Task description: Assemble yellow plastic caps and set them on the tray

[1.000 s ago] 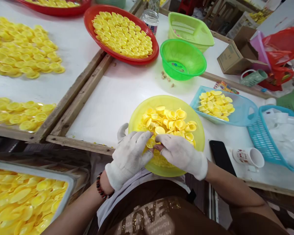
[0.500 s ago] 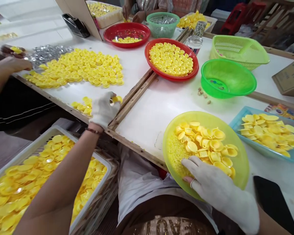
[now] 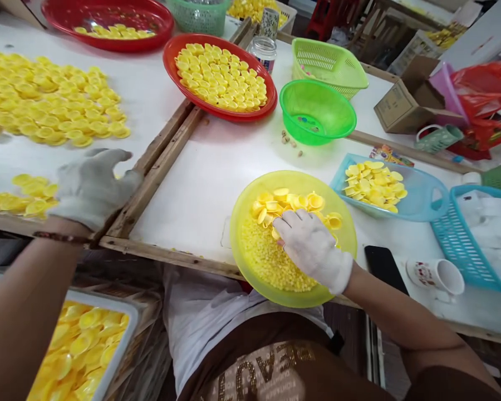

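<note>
My left hand, in a white glove, hovers near the wooden edging with its thumb and index finger apart and nothing between them. Beside it lies a small pile of yellow cups. My right hand, also gloved, reaches into a yellow bowl with its fingers down among yellow cups; its fingertips are partly hidden, so what they hold is unclear. Small pale yellow pellets cover the lower left of the bowl. Many yellow cups are spread on the table at the left.
Behind stand a red tray of cups, a green bowl and a glass jar. A blue tray, black phone, mug and blue basket sit right. A crate of cups is lower left.
The view has swung right. The yellow piece at my left fingertips is gone, and those fingers have spread. My right hand has moved deeper among the cups in the bowl, uncovering more pellets.
</note>
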